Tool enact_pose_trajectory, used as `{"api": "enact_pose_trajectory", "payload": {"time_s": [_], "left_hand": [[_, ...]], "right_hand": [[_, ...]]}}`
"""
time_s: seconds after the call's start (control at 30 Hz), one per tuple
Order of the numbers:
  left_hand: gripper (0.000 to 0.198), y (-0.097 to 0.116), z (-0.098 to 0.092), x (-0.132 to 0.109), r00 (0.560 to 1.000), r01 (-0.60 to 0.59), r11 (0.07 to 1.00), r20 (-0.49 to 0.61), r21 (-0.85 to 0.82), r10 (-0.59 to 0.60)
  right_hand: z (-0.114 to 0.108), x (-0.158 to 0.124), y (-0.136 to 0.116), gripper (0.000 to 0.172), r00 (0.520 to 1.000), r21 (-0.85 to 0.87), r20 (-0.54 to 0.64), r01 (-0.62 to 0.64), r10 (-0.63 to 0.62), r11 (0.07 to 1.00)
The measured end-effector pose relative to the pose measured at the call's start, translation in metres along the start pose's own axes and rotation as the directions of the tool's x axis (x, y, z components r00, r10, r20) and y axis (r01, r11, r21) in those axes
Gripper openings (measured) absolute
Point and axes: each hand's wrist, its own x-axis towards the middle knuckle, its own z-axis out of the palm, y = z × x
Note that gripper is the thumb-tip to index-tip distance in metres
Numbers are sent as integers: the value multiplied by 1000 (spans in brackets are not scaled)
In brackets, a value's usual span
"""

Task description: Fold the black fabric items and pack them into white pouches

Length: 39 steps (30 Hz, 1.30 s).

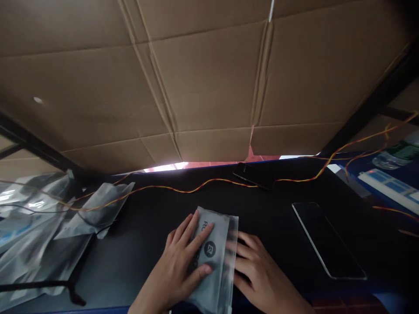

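A translucent zip bag (214, 261) with dark lettering and a round dark logo lies near the table's front edge, with something pale inside. My left hand (183, 257) rests on its left part, fingers spread and pressing flat. At the bag's clear right edge is my right hand (255, 266), its fingers apart and partly blurred, the tips at or under the plastic edge. To the right of my hands lies a phone-shaped dark item (329, 242) with a pale rim.
Clear plastic bags (36, 235) pile up at the left. A smaller black phone (253, 174) lies at the back, by a red-yellow wire (196, 188) crossing the black table (140, 226). A power strip (393, 187) sits at the right; cardboard (209, 87) stands behind.
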Motion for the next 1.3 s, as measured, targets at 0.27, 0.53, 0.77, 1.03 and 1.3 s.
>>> {"api": "enact_pose_trajectory", "payload": {"time_s": [0.27, 0.53, 0.77, 1.03, 1.3], "left_hand": [[119, 3, 16, 0, 996, -60, 994, -60, 91, 65], [125, -2, 12, 1, 994, -107, 989, -16, 98, 109], [89, 3, -2, 2, 991, -116, 985, -59, 130, 124], [20, 27, 0, -33, 931, -362, 929, 15, -80, 364], [29, 54, 22, -36, 955, -184, 941, -278, -284, 103]], "right_hand": [[27, 12, -14, 46, 997, 117, -33, -67, 71, 991], [6, -1, 7, 33, 990, 57, -65, -124, 128, 991], [3, -5, 3, 33, 990, 42, -114, -81, 86, 996], [42, -49, 8, 13, 945, -119, -272, 156, -183, 981], [47, -33, -9, 37, 875, -310, -371, 201, -313, 929]]}}
